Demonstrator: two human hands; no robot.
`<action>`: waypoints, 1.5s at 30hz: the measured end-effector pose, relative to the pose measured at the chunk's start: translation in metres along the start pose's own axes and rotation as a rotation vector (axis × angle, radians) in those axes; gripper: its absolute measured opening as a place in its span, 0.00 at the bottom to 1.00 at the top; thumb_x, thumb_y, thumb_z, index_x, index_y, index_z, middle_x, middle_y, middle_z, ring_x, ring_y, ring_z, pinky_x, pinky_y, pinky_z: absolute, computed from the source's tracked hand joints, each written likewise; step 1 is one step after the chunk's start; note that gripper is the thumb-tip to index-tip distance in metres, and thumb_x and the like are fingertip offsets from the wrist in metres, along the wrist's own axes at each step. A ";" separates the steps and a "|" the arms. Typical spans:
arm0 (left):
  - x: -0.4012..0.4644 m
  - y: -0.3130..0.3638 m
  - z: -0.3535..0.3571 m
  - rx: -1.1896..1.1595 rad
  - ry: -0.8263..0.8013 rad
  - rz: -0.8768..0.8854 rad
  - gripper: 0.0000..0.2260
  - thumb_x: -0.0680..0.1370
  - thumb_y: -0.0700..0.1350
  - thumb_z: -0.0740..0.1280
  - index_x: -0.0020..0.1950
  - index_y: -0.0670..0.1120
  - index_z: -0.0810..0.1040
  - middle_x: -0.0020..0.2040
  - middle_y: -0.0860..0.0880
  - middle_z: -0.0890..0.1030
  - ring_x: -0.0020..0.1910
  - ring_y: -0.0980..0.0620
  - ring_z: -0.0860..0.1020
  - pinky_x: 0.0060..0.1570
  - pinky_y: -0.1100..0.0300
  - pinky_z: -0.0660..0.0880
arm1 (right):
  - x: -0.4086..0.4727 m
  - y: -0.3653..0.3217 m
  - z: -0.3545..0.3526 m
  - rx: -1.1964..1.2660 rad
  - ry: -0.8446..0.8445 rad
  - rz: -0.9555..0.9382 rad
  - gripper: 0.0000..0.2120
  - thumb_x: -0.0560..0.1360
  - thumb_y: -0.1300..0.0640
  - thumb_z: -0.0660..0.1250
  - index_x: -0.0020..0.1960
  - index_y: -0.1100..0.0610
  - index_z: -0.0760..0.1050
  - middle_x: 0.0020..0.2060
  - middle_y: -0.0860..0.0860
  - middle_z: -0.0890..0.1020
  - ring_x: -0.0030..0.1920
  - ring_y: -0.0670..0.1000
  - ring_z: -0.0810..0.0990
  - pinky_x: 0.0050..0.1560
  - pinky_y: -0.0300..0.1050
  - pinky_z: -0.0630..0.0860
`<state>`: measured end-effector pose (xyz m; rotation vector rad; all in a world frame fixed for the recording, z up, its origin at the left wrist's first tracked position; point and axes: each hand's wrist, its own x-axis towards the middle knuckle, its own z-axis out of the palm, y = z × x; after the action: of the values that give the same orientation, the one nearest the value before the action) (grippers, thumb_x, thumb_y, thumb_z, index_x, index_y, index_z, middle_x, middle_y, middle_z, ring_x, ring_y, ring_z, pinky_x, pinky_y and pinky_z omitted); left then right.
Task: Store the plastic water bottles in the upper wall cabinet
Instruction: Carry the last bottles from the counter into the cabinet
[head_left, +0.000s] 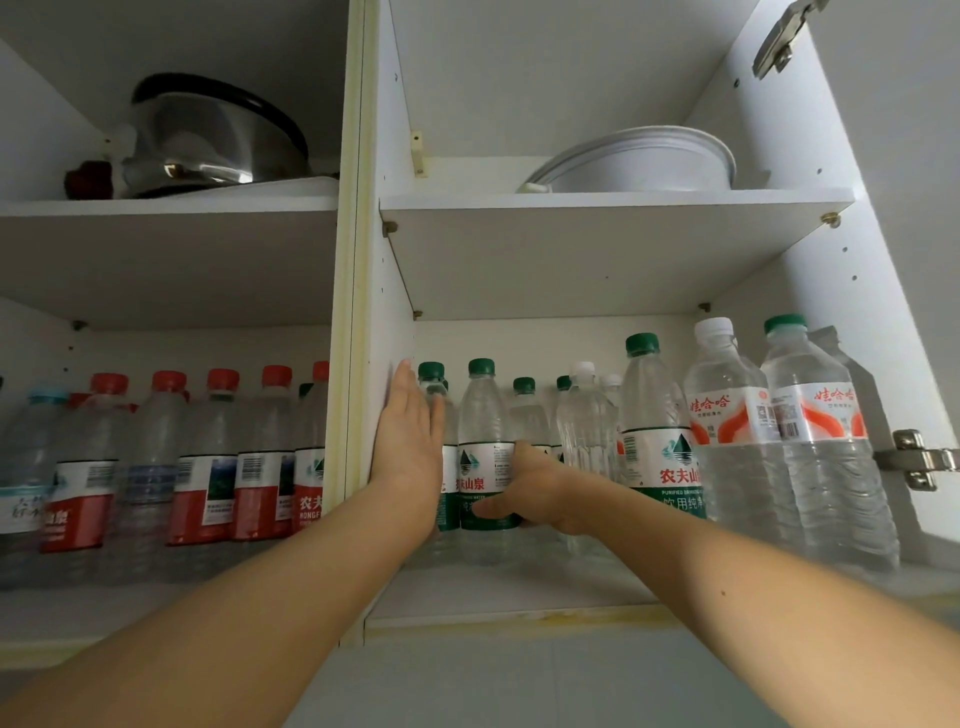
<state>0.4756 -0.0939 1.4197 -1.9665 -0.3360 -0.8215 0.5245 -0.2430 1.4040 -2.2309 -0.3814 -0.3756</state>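
I look up into an open white wall cabinet (613, 205) with two compartments. In the right compartment's lower shelf stand several clear plastic bottles with green and white caps. My right hand (530, 488) is wrapped around the label of a green-capped bottle (483, 415) standing on the shelf. My left hand (410, 431) is flat with fingers straight, its back against the compartment's left wall, its palm beside another green-capped bottle (432, 382). A tall green-capped bottle (657, 431) and two larger bottles (737, 431) stand at the right.
The left compartment's lower shelf holds a row of red-capped bottles (213, 457). Above it lies a steel pot with a lid (208, 140). A white bowl (639, 161) sits on the right upper shelf. Door hinges (919, 460) stick out at the right edge.
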 end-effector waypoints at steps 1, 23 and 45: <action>0.000 0.001 0.001 0.005 0.000 -0.007 0.54 0.77 0.68 0.64 0.80 0.34 0.36 0.81 0.30 0.46 0.79 0.27 0.44 0.74 0.29 0.35 | 0.001 0.000 0.001 0.000 -0.002 -0.001 0.32 0.70 0.59 0.80 0.66 0.55 0.65 0.57 0.54 0.79 0.57 0.56 0.81 0.57 0.55 0.83; -0.013 -0.008 -0.010 -0.587 0.364 0.015 0.36 0.76 0.53 0.68 0.78 0.42 0.57 0.72 0.38 0.67 0.71 0.36 0.68 0.74 0.39 0.61 | -0.088 0.003 -0.030 -0.351 0.296 -0.355 0.16 0.78 0.51 0.70 0.65 0.52 0.77 0.55 0.47 0.84 0.46 0.40 0.81 0.43 0.33 0.79; 0.061 0.057 -0.067 -2.059 0.005 0.164 0.34 0.81 0.57 0.67 0.82 0.56 0.53 0.78 0.44 0.67 0.72 0.43 0.72 0.70 0.44 0.71 | -0.094 0.014 -0.132 -1.408 0.674 -0.297 0.42 0.71 0.20 0.39 0.81 0.38 0.52 0.63 0.54 0.82 0.78 0.66 0.60 0.72 0.75 0.34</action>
<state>0.5239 -0.1861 1.4444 -3.6519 1.2076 -1.1472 0.4263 -0.3677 1.4393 -3.0622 -0.0216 -1.9663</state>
